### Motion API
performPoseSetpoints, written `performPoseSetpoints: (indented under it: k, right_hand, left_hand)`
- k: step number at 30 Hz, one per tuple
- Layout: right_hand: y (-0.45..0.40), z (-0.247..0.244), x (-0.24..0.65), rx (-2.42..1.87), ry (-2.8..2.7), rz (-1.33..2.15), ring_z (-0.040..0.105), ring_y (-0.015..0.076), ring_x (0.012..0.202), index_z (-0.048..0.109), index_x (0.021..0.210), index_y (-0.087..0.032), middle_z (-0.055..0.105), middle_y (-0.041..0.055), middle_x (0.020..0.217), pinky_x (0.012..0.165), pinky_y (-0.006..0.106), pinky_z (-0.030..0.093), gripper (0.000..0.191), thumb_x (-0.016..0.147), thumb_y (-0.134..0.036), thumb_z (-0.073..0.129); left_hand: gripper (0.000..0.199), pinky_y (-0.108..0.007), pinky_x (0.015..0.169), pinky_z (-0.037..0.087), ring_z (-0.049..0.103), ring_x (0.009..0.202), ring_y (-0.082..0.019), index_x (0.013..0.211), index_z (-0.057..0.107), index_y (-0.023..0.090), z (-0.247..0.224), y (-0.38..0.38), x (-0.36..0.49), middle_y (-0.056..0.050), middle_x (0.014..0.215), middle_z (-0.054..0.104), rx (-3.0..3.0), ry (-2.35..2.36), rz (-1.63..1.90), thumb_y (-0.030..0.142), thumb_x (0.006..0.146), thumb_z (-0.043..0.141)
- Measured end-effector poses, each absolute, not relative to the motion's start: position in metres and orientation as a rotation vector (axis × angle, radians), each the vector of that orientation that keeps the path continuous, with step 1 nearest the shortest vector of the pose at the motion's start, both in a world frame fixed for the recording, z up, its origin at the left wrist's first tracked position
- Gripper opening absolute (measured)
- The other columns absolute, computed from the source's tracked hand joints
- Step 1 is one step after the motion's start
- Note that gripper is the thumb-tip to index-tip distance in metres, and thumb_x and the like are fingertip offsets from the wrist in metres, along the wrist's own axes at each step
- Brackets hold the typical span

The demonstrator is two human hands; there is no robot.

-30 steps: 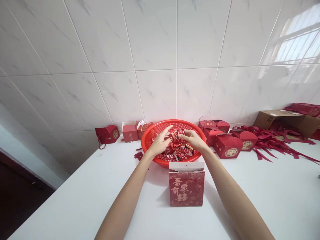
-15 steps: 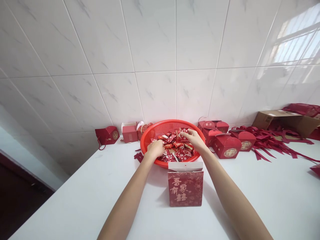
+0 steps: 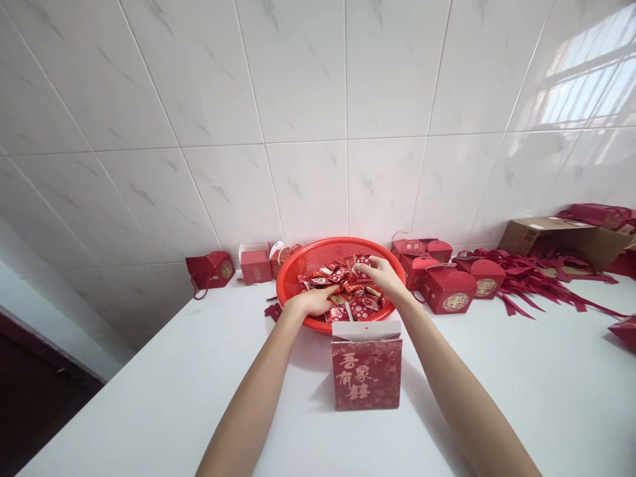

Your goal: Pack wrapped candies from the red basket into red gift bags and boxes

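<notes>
Basket: here, in the head view, a round red plastic basket with perforated walls [image 3: 318,254] sits on the white tabletop [image 3: 149,411], its raised sides penning in a loose heap of small shiny red wrapped packets [image 3: 365,305].
Right hand: over on the basket's right, our right hand [image 3: 381,277] pinches a flat red white-dotted packet [image 3: 358,266] between thumb and fingers, a light grip that seems to suit something so small.
Left hand: our left hand [image 3: 313,302] lies low over the heap, index finger stretched out; the other fingertips are hidden, so we cannot tell whether they grip anything.
Box: a maroon cardboard box with pale characters [image 3: 368,376] stands upright between our forearms, just this side of the basket, flat base down, top flap raised, probably to leave its mouth accessible.
Ribbons: dark red fabric ribbons [image 3: 529,281] spread well to the right, apart from our hands.
</notes>
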State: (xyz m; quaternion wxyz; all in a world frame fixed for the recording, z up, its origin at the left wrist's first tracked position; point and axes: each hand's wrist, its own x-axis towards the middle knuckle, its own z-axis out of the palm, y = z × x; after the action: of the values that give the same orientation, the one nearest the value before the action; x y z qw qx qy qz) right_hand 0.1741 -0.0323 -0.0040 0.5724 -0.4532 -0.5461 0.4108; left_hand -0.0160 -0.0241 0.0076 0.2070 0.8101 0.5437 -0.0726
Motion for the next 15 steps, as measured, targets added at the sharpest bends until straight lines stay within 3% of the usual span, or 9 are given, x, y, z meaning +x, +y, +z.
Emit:
performPoseSetpoints:
  k: [4,7,12,15]
  right_hand:
    - [-0.0313,-0.0048,0.1738,-1.056,-1.278,0.973,0.057,0.0152,0.066,0.053,0.064,-0.02,0.06,-0.0021,0.065,0.063,0.026,0.044,0.026,0.062,-0.04,0.07]
    - [-0.0306,-0.006,0.1742,-1.055,-1.27,0.967,0.057,0.0153,0.066,0.053,0.064,-0.02,0.06,-0.0019,0.065,0.063,0.026,0.044,0.026,0.061,-0.04,0.07]
    - [-0.0312,-0.0068,0.1742,-1.046,-1.241,0.961,0.057,0.0151,0.066,0.055,0.064,-0.02,0.06,-0.0021,0.065,0.062,0.026,0.045,0.025,0.062,-0.039,0.07]
    - [-0.0323,-0.007,0.1742,-1.033,-1.22,0.969,0.058,0.015,0.066,0.054,0.063,-0.021,0.059,-0.0028,0.064,0.06,0.025,0.045,0.026,0.062,-0.039,0.072]
  left_hand:
    - [0.067,-0.042,0.108,0.041,0.049,0.135,-0.032,0.147,0.046,0.027,0.0101,-0.0174,-0.0149,-0.01,0.157,0.037,2.263,1.466,-0.232,0.021,0.08,0.05]
    - [0.063,-0.038,0.105,0.044,0.054,0.13,-0.029,0.14,0.055,0.029,0.009,-0.0138,-0.0147,-0.006,0.151,0.048,2.29,1.407,-0.2,0.018,0.077,0.053]
    - [0.038,-0.031,0.096,0.049,0.067,0.109,-0.024,0.11,0.074,0.022,0.0021,-0.0134,-0.0163,-0.006,0.118,0.073,2.352,1.354,0.005,0.013,0.08,0.053]
    - [0.028,-0.032,0.09,0.051,0.071,0.097,-0.025,0.095,0.077,0.018,0.0015,-0.016,-0.0159,-0.008,0.1,0.078,2.353,1.38,0.193,0.012,0.083,0.053]
